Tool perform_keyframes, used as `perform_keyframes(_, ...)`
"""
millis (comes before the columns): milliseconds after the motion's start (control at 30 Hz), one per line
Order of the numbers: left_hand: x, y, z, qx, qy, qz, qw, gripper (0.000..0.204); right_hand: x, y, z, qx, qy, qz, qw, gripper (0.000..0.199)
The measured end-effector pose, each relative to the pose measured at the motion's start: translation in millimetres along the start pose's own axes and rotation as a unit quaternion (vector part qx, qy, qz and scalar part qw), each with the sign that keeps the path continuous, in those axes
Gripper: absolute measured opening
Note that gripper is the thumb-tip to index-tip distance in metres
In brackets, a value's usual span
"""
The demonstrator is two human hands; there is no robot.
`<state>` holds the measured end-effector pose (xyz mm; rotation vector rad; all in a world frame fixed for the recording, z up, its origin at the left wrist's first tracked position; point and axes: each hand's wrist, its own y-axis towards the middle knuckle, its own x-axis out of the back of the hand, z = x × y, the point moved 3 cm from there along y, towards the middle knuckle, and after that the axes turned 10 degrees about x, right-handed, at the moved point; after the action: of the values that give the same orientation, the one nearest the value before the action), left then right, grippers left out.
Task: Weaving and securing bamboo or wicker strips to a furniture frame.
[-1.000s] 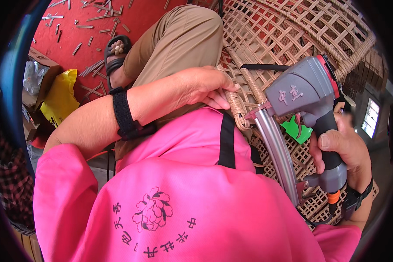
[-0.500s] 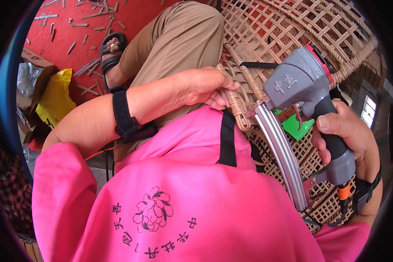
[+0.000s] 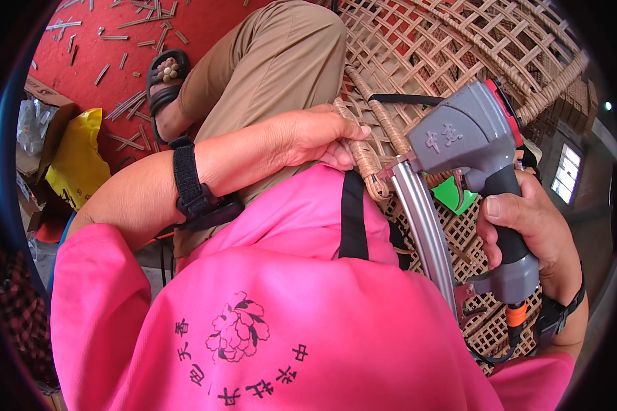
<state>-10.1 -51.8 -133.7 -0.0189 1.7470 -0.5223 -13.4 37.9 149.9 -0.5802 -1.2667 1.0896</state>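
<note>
On my lap rests a large tan woven rattan piece (image 3: 418, 61) with an open lattice and wrapped poles. My left hand (image 3: 329, 140) is closed round a rattan-wrapped bar (image 3: 365, 161) at its near edge. In my right hand (image 3: 528, 219) is a grey pneumatic staple gun (image 3: 459, 130), gripped by its black handle. Its nose meets the wrapped bar near the bar's looped end, just right of my left fingers; whether it touches cannot be made out. The gun's curved silver magazine (image 3: 425, 226) slants down toward my pink apron (image 3: 267, 294). A black strap (image 3: 404, 99) crosses the lattice.
Staple strips (image 3: 127, 103) lie scattered on the red floor (image 3: 82, 61) at far left. A yellow bag (image 3: 82, 161) and a cardboard box (image 3: 55, 103) stand by my left elbow. An air hose (image 3: 493, 357) leaves the gun's lower end. A green scrap (image 3: 454, 197) shows behind the gun.
The gun has shifted left and slightly down, its nose now closer over the wrapped bar. My right hand moved with it. My left hand keeps its hold while the view shifts a little.
</note>
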Motion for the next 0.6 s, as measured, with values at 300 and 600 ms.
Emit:
perform_keyframes(300,1,3,5,-0.005,-0.009,0.007,1.000,0.022,-4,9,5,-0.034,0.020,0.026,0.999,0.054)
perform_keyframes(600,-1,-1,6,-0.032,-0.029,-0.009,0.999,0.020,-9,10,1,-0.040,0.057,-0.001,0.998,0.050)
